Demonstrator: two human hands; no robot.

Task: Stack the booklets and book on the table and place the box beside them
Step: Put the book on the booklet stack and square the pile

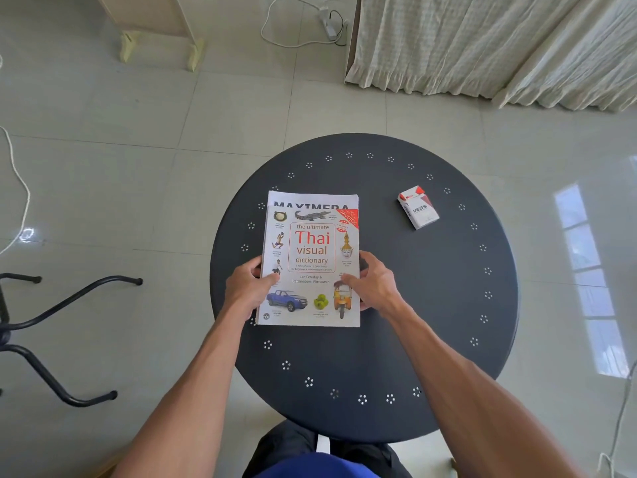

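A white book titled "Thai visual dictionary" (312,250) lies on top of the booklets (312,199), whose top edge shows just beyond it, on the left half of a round black table (431,305). My left hand (246,288) grips the stack's left edge with the thumb on the cover. At the right edge, my right hand (374,284) holds the stack, thumb on the cover. A small white and red box marked VESS (418,207) lies apart on the table, to the upper right of the stack.
A black chair base (51,326) stands on the tiled floor to the left. Curtains (499,46) hang at the back right. A white cable and power strip (327,22) lie on the floor at the back.
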